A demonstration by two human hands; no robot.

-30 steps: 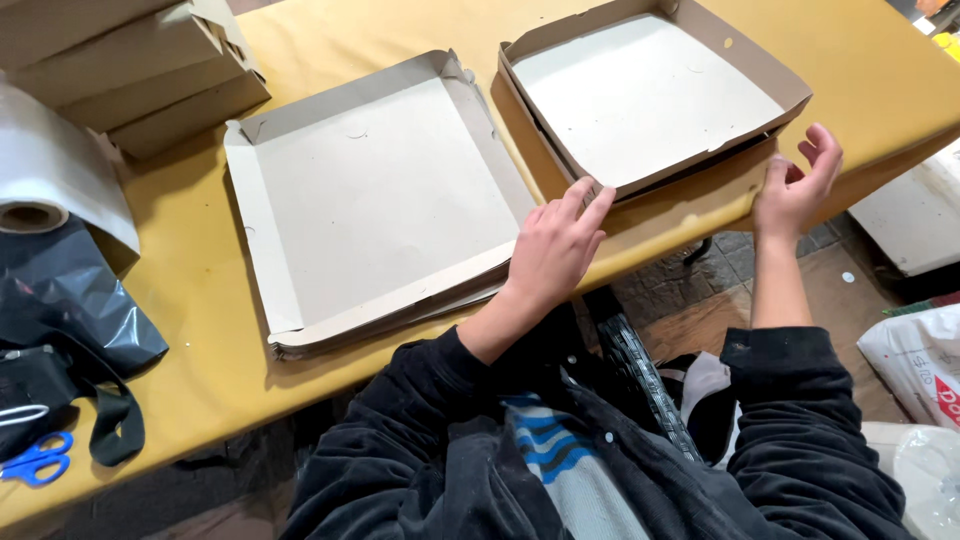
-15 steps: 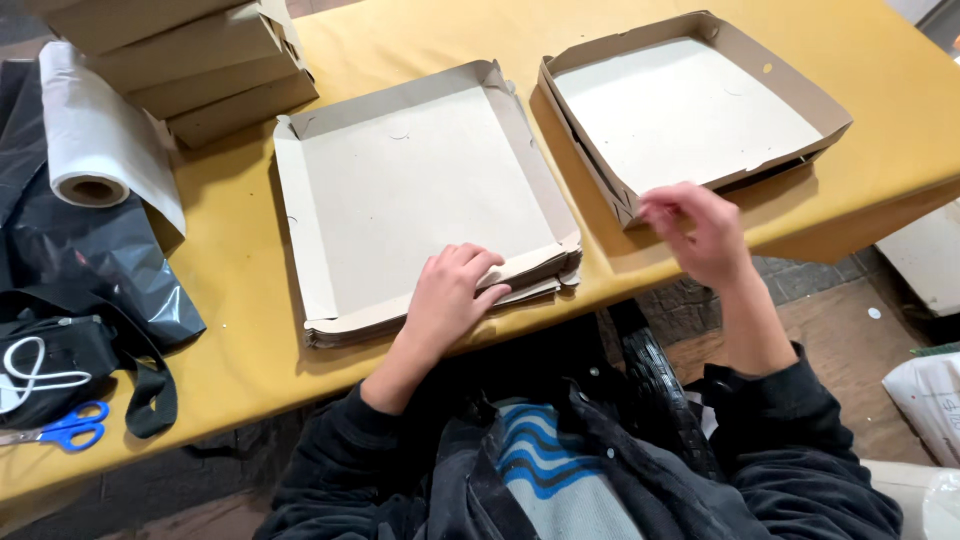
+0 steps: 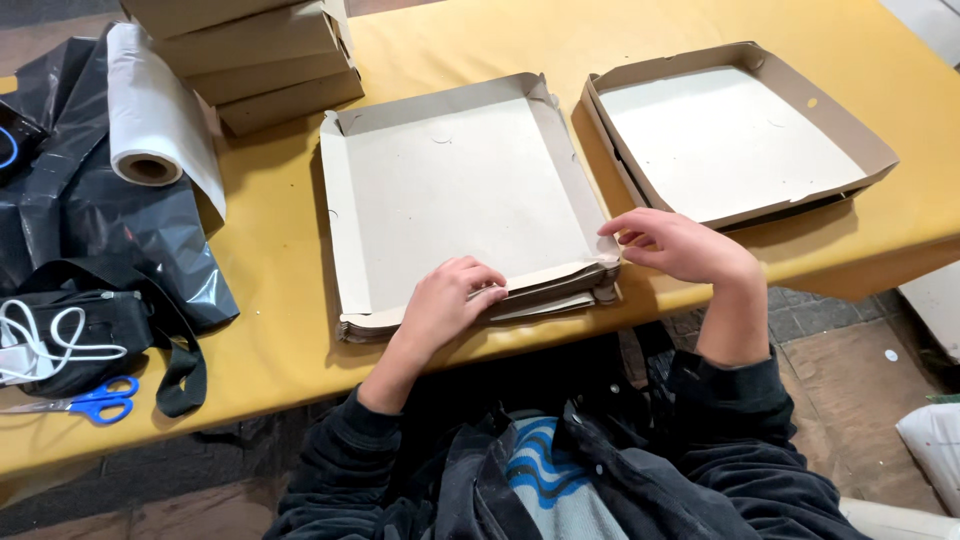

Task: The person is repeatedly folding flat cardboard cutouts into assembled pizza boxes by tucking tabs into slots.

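A shallow grey cardboard tray (image 3: 455, 195) lies on the yellow table (image 3: 270, 300) in front of me, on top of several flat trays stacked beneath it. My left hand (image 3: 448, 300) rests on the stack's near edge, fingers curled over the rim. My right hand (image 3: 680, 245) is at the stack's near right corner, fingers bent and touching the corner flap. A second open cardboard tray (image 3: 730, 140) sits to the right, close to the table's edge.
Closed cardboard boxes (image 3: 250, 55) are stacked at the back left. A white roll of film (image 3: 150, 120) lies on black plastic sheeting (image 3: 90, 230). A black pouch with white cord (image 3: 70, 335) and blue scissors (image 3: 95, 400) lie at the left.
Both hands moved left from the right-hand tray to the near edge of the middle stack. The camera view shifted right and down.
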